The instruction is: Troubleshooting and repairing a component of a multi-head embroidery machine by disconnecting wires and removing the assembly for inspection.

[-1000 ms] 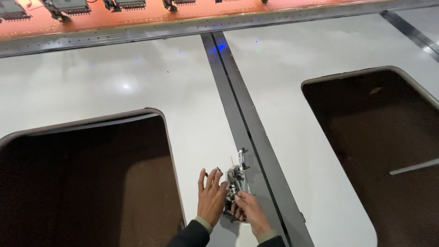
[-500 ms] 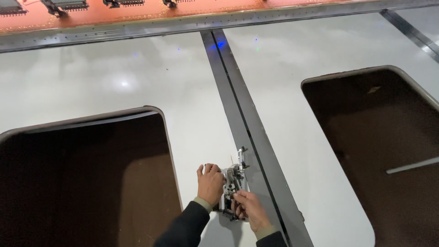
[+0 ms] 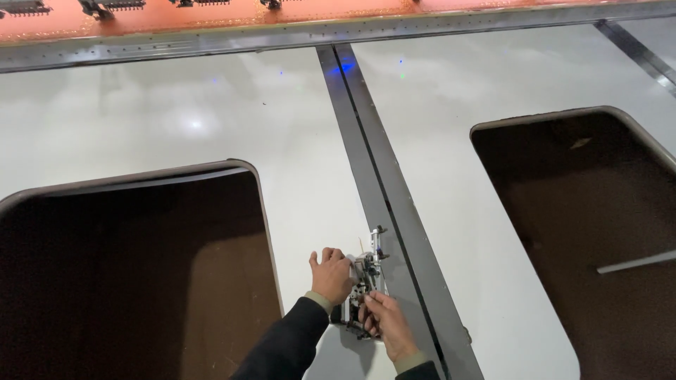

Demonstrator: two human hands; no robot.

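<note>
Looking down from head height, two hands work on a small metal mechanism [image 3: 364,281] lying on a wide white counter [image 3: 211,127], against the left edge of a dark metal rail [image 3: 380,197] that runs from the far edge toward the near edge. The left hand [image 3: 331,276] rests curled against the mechanism's left side, fingers clenched loosely on it. The right hand [image 3: 384,324] grips its near end, fingers pinching small parts. Large dark rounded openings [image 3: 134,281] sit in the counter on both sides. Judging by this, bracing firmly with the left hand while the right makes small, careful adjustments would suit best.
</note>
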